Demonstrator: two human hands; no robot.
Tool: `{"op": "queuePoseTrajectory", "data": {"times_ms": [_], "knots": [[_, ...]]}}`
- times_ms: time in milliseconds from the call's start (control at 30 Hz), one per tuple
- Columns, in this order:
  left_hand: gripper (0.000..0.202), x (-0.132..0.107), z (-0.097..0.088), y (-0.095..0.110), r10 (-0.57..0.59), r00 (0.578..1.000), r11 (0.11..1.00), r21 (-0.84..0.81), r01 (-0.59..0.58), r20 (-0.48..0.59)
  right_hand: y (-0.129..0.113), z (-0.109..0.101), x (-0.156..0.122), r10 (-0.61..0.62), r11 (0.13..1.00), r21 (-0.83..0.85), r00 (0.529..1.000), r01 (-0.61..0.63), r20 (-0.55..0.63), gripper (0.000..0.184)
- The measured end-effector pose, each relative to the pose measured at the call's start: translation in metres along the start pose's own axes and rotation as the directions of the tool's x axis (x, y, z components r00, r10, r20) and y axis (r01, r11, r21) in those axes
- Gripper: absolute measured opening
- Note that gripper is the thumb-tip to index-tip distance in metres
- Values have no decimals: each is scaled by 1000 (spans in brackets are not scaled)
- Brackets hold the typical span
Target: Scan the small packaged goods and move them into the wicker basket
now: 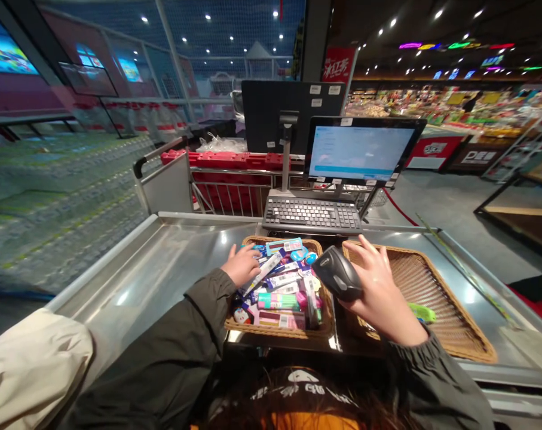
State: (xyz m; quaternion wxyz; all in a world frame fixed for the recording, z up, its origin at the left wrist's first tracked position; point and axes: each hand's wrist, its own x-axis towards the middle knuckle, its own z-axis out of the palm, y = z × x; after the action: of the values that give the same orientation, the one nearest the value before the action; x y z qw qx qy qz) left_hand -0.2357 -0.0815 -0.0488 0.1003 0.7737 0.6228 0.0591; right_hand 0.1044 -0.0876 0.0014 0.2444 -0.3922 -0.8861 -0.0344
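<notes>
My right hand [378, 292] grips a black handheld barcode scanner [339, 273] above the gap between two wicker baskets. My left hand [242, 264] reaches into the left basket [275, 331], fingers curled around a long packaged item [265, 272] among several colourful toothbrush and toothpaste packs. The right basket [432, 286] holds a single green item [422, 312], partly hidden behind my right wrist.
Both baskets sit on a steel checkout counter [163, 269]. Behind them are a keyboard [312, 214], a lit monitor [360, 152] and a second screen's back [275, 113]. A shopping cart with red crates [226, 173] stands beyond. A cream sleeve [28, 364] shows at lower left.
</notes>
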Motion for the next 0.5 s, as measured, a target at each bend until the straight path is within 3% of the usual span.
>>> {"op": "queuePoseTrajectory", "data": {"times_ms": [267,367,500], "knots": [[4,-13,8,-2,-5,999,999,49,6,-34,-19,15,3,-50,996,77,995,43,89,48],[12,-16,-3,6,37,992,998,58,-30,-117,-16,13,2,-12,998,64,997,6,79,46],[20,-8,-24,35,188,961,982,47,-183,-205,3,-1,-10,86,996,14,996,-86,3,46]]}}
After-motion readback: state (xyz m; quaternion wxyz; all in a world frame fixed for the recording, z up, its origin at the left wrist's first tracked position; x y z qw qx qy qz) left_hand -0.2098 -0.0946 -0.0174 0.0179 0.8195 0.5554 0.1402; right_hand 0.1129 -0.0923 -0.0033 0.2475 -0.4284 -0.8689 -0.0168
